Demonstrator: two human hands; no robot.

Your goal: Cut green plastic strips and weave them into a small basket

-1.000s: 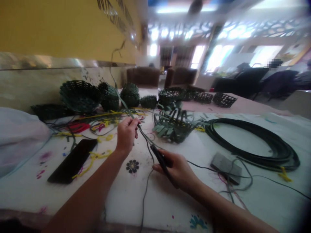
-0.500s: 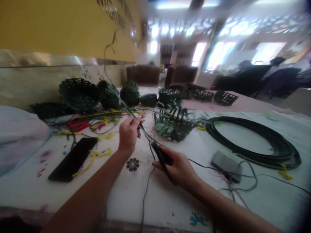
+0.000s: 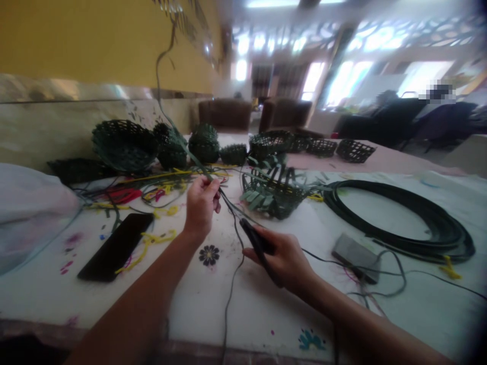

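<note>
Pinched between the thumb and fingers of my left hand (image 3: 201,205) is a long dark green strip (image 3: 192,157), whose far end curls up in front of the wall. My right hand (image 3: 283,258) is closed around the black handles of a pair of scissors (image 3: 254,238). The blades point up and left toward my left fingertips and lie along the strip. Thin split lengths trail from there, one down to the table's front edge and one off to the right. Just beyond my hands sits a half-woven green basket (image 3: 277,195) with loose strip ends standing up.
Several finished green baskets (image 3: 125,147) line the back of the table. On the right lie a coil of dark strip (image 3: 452,238) and a grey block (image 3: 355,256). A black phone (image 3: 116,248), yellow ties and a whitish plastic bag (image 3: 30,218) are on the left.
The strip's far end has shifted up and slightly left. The scissors and my right hand sit slightly further right, and the whole view has moved a little. Both grips stay the same.
</note>
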